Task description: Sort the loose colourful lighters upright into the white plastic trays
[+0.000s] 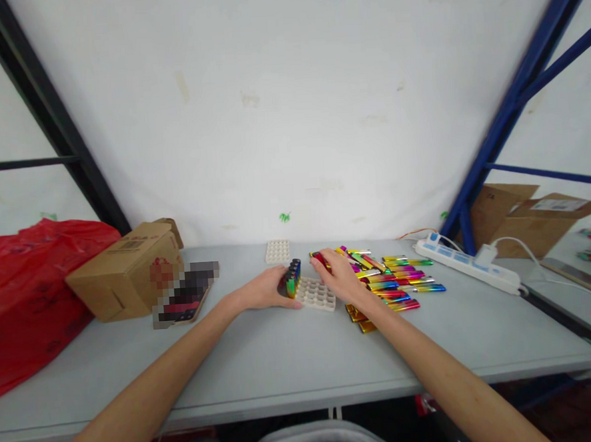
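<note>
A white tray with rows of holes lies on the table in front of me. Shiny coloured lighters with dark tops stand upright in a row at its left end. My left hand curls round that end of the tray, thumb along the near side and fingers at the far side. Above the tray's right part, my right hand pinches a red lighter, partly hidden by the fingers. To the right lies a loose heap of metallic lighters in many colours, next to my right wrist.
A second white holed tray lies near the wall. On the left are a phone, a cardboard box and a red plastic bag. A white power strip with cables runs along the right, before an open carton.
</note>
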